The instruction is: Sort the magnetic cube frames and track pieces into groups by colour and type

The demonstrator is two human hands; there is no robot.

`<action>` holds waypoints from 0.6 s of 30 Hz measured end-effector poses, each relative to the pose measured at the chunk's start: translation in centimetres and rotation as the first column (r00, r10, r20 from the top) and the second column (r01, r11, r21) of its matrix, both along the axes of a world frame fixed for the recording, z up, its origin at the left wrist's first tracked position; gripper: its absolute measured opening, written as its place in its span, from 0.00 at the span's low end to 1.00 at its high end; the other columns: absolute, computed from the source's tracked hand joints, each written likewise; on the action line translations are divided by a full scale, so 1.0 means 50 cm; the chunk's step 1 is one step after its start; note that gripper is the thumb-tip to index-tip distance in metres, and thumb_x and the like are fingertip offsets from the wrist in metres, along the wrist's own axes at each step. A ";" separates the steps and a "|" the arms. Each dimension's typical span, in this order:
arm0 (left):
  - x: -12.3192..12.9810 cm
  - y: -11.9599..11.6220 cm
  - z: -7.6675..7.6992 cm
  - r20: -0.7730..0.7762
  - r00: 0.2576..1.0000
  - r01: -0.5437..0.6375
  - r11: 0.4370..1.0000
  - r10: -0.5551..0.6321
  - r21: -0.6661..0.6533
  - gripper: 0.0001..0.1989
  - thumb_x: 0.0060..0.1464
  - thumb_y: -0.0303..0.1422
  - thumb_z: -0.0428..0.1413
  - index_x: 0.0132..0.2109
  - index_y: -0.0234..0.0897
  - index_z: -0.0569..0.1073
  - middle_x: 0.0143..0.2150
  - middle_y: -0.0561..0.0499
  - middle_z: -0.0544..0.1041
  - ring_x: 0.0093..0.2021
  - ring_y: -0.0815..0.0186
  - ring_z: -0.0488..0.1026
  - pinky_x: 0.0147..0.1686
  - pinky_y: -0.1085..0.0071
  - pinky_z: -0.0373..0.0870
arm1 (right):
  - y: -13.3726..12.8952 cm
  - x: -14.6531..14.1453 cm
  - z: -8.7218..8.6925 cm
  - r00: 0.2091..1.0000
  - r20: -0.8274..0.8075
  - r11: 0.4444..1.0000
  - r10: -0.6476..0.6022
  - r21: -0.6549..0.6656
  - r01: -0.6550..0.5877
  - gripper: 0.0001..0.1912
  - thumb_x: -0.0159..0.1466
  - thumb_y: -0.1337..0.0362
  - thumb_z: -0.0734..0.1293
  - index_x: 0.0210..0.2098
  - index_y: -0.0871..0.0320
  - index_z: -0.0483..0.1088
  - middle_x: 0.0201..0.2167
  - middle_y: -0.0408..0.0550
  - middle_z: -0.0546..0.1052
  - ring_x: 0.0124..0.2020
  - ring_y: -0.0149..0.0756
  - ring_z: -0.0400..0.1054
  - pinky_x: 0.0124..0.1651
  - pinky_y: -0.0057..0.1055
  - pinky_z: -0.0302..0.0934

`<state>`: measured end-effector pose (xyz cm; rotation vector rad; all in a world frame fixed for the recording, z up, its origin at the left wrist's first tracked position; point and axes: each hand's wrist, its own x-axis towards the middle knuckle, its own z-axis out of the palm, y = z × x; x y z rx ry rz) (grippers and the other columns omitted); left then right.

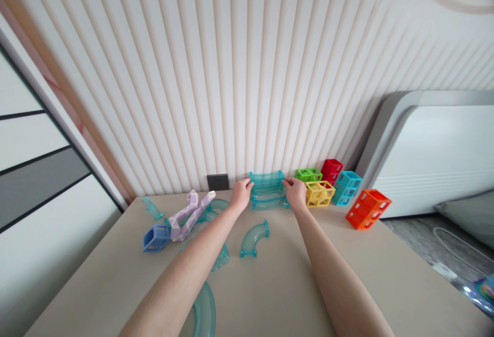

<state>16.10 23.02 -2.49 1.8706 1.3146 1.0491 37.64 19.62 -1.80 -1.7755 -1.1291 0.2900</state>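
Observation:
Near the wall at the back of the table, several straight translucent teal track pieces (267,189) sit together, one behind or above another. My left hand (242,193) pinches the left end of the upper piece. At its right end the fingers of my right hand (295,192) are closed too. Just in front lies a curved teal track piece (254,237), apart from both hands. A yellow open-frame block (320,194) stands close beside my right hand, with a green one (309,174) behind it.
Further right stand red (332,170), light-blue (347,188) and orange (368,209) frame blocks. On the left lie a purple-and-white patterned strip (189,216), a blue frame block (156,237) and more teal pieces (152,208). A large teal curve (206,308) lies partly behind my left forearm. A black socket (218,182) is on the wall.

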 end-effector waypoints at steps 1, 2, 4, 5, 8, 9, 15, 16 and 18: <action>0.000 -0.001 -0.002 -0.004 1.000 0.001 1.000 -0.001 0.002 0.16 0.65 0.37 0.57 0.56 0.37 0.72 0.56 0.44 0.74 0.50 0.58 0.75 0.49 0.55 0.76 | 0.000 0.001 0.000 1.000 0.003 1.000 0.006 -0.011 -0.006 0.09 0.61 0.64 0.70 0.37 0.60 0.81 0.35 0.55 0.84 0.39 0.49 0.78 0.44 0.38 0.67; 0.000 -0.001 -0.004 -0.008 1.000 0.002 1.000 -0.001 0.004 0.16 0.65 0.37 0.57 0.56 0.37 0.72 0.56 0.44 0.74 0.50 0.58 0.75 0.49 0.55 0.76 | 0.000 0.001 -0.001 1.000 0.006 1.000 0.014 -0.023 -0.014 0.08 0.63 0.64 0.70 0.38 0.60 0.80 0.36 0.54 0.84 0.40 0.48 0.77 0.46 0.39 0.68; 0.002 -0.001 -0.008 -0.020 1.000 -0.002 1.000 0.002 0.010 0.16 0.65 0.37 0.57 0.56 0.37 0.72 0.56 0.44 0.74 0.50 0.58 0.75 0.49 0.55 0.76 | 0.002 0.001 -0.003 0.999 0.013 0.998 0.034 -0.053 -0.033 0.09 0.66 0.62 0.69 0.42 0.59 0.78 0.41 0.51 0.82 0.42 0.43 0.76 0.48 0.40 0.69; 0.003 0.001 -0.010 -0.027 1.000 -0.006 1.000 0.007 0.012 0.16 0.65 0.37 0.57 0.56 0.36 0.72 0.56 0.44 0.74 0.50 0.58 0.75 0.49 0.55 0.76 | 0.003 0.001 -0.005 0.999 0.017 0.997 0.045 -0.068 -0.044 0.10 0.68 0.61 0.69 0.45 0.59 0.76 0.44 0.51 0.80 0.43 0.41 0.76 0.49 0.41 0.70; 0.006 0.006 -0.016 -0.049 0.999 -0.023 1.000 0.024 0.016 0.16 0.64 0.37 0.57 0.57 0.36 0.71 0.56 0.44 0.74 0.50 0.58 0.75 0.49 0.55 0.76 | 0.006 0.001 -0.011 0.997 0.029 0.991 0.077 -0.108 -0.073 0.14 0.71 0.59 0.67 0.52 0.58 0.71 0.52 0.51 0.75 0.47 0.40 0.74 0.49 0.43 0.71; 0.006 0.007 -0.016 -0.057 0.998 -0.027 1.000 0.028 0.014 0.16 0.64 0.37 0.57 0.57 0.36 0.71 0.56 0.44 0.74 0.50 0.58 0.75 0.49 0.55 0.76 | 0.008 0.001 -0.013 0.996 0.034 0.990 0.084 -0.118 -0.079 0.14 0.71 0.59 0.67 0.53 0.57 0.71 0.53 0.51 0.74 0.48 0.40 0.73 0.50 0.43 0.71; 0.008 0.014 -0.013 -0.124 0.992 -0.019 0.999 0.015 -0.036 0.17 0.64 0.37 0.57 0.57 0.36 0.71 0.56 0.44 0.74 0.50 0.58 0.76 0.48 0.55 0.76 | 0.010 0.003 -0.017 0.994 0.066 0.982 0.086 -0.177 -0.073 0.16 0.70 0.59 0.67 0.55 0.58 0.70 0.55 0.52 0.74 0.49 0.42 0.73 0.50 0.44 0.71; 0.008 0.014 -0.011 -0.136 0.991 -0.018 0.999 0.012 -0.042 0.17 0.64 0.37 0.57 0.57 0.36 0.71 0.56 0.44 0.74 0.50 0.58 0.76 0.48 0.55 0.76 | 0.010 0.003 -0.017 0.994 0.070 0.980 0.084 -0.185 -0.070 0.16 0.70 0.59 0.67 0.55 0.58 0.70 0.55 0.52 0.74 0.49 0.42 0.73 0.50 0.44 0.71; 0.009 0.012 -0.009 -0.161 0.987 -0.017 0.999 0.009 -0.050 0.17 0.64 0.37 0.57 0.57 0.36 0.71 0.56 0.44 0.74 0.50 0.58 0.76 0.48 0.55 0.76 | 0.010 0.003 -0.015 0.994 0.077 0.978 0.083 -0.199 -0.066 0.16 0.70 0.59 0.67 0.55 0.58 0.70 0.55 0.52 0.74 0.49 0.42 0.73 0.50 0.44 0.71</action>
